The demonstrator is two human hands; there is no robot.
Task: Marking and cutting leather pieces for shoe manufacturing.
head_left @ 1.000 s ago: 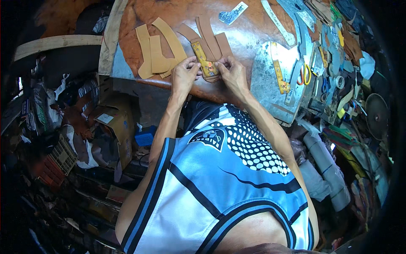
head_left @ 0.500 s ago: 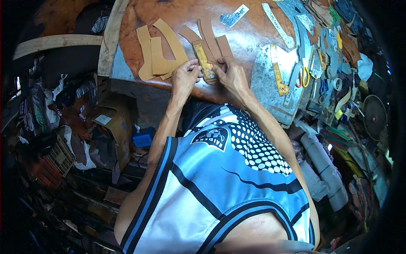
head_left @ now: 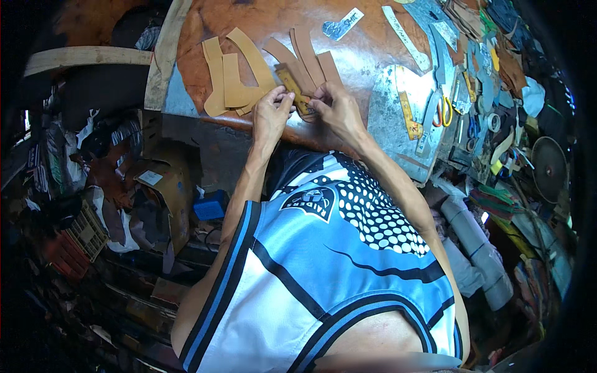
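A narrow yellow template (head_left: 287, 79) with small holes along it lies over brown leather strips (head_left: 305, 56) near the table's front edge. From its left, my left hand (head_left: 271, 115) pinches the template's lower part, thumb and forefinger together. On the other side my right hand (head_left: 339, 110) is closed at its lower right end, covering the bottom of the brown strips. Whether the fingers grip a leather edge along with the template is hidden. Left of my hands lie tan leather cut pieces (head_left: 234, 81), some long and curved, partly overlapping.
The table (head_left: 205, 18) has a brown leather surface. On a metal sheet (head_left: 388, 118) at right rest another yellow template (head_left: 408, 118) and scissors (head_left: 443, 112) with orange and yellow handles. Metal templates (head_left: 343, 25) lie farther back. Tools and scraps crowd the right side.
The yellow template has tilted and its top has shifted left. My right thumb and fingers have shifted slightly at its lower end; my left hand stays almost in place.
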